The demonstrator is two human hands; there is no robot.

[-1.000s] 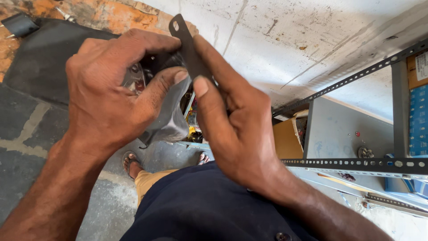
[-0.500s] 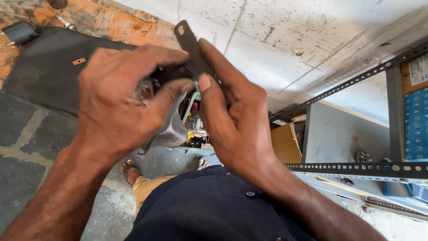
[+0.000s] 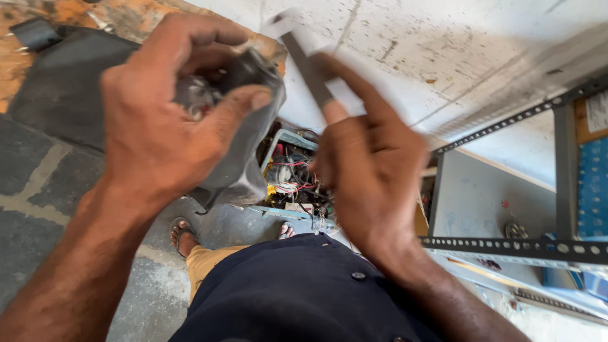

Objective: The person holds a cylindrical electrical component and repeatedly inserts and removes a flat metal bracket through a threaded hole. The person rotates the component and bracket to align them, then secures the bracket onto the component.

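My left hand (image 3: pixel 171 120) is closed around a dark grey bag-like piece (image 3: pixel 244 158) with a small metal part showing inside its top. My right hand (image 3: pixel 373 171), blurred by motion, holds a flat dark metal strip (image 3: pixel 307 66) between thumb and fingers, a short way right of the left hand. The strip points up and to the left, and its upper end is smeared. The two hands are apart.
Below the hands an open box (image 3: pixel 291 174) of tangled wires and parts sits on the grey floor by my sandalled feet (image 3: pixel 183 234). A dark mat (image 3: pixel 57 88) lies at left. Slotted metal shelving (image 3: pixel 506 247) with a blue box (image 3: pixel 592 190) stands at right.
My hands were pressed together on the strip and the grey piece. Now the right hand has pulled away to the right with the strip, and the left keeps the grey piece.
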